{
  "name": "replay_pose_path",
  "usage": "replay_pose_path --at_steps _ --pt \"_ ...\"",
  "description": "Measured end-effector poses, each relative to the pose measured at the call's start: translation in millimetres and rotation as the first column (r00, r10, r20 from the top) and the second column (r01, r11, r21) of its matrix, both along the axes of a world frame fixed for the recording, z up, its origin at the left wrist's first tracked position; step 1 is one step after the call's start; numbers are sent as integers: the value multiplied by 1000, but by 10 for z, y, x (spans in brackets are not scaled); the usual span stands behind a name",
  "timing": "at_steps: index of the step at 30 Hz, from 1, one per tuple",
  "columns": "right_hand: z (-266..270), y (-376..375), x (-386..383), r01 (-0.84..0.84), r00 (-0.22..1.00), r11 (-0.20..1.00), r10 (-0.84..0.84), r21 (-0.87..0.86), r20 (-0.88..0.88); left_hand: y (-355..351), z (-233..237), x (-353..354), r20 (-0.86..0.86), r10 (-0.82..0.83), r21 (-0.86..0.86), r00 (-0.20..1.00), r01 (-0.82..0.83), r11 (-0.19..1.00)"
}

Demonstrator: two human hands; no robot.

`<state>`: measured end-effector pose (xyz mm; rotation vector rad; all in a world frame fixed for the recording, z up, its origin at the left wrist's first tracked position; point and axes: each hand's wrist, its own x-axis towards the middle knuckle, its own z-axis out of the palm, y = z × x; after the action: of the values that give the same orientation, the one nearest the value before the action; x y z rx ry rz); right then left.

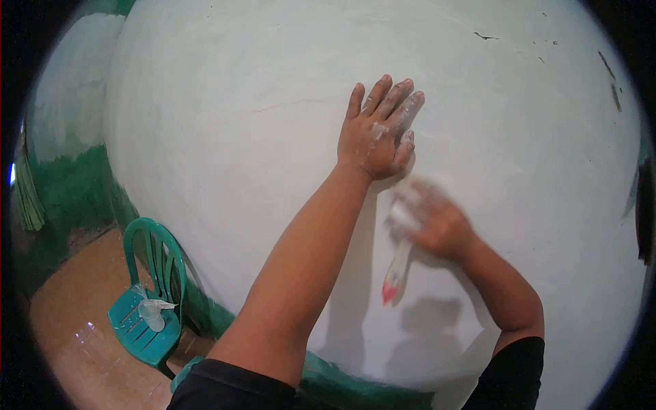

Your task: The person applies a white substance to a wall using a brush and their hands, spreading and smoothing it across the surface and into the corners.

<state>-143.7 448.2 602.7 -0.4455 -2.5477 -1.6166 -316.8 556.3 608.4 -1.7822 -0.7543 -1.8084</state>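
My left hand [378, 130] lies flat against a white plastered wall [239, 102], fingers spread and dusted with white. Just below and to the right, my right hand [430, 222] is blurred with motion and grips a tool [398, 263] with a pale handle ending in a red tip that points down. The tool's working end is hidden under my fingers, pressed to the wall.
A green plastic chair [152, 294] stands by the wall at lower left with a crumpled clear bag [154, 311] on its seat. The floor [75, 328] is brown tile. A green band [342, 386] runs along the wall's base. Small cracks [485, 35] mark the upper right.
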Motion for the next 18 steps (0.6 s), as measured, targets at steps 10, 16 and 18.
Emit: replay_pose_path --at_steps 10,16,18 --pt "1310 -140 637 -86 836 872 326 481 -441 -39 14 5 -4 14 -13 1000 -14 1000" --pt "682 -249 492 149 946 942 -47 301 -320 109 77 -6 0 18 28 1000 -18 999" --pt "314 -304 384 126 988 987 -117 102 -98 132 41 -31 -23 20 6 1000 -20 1000"
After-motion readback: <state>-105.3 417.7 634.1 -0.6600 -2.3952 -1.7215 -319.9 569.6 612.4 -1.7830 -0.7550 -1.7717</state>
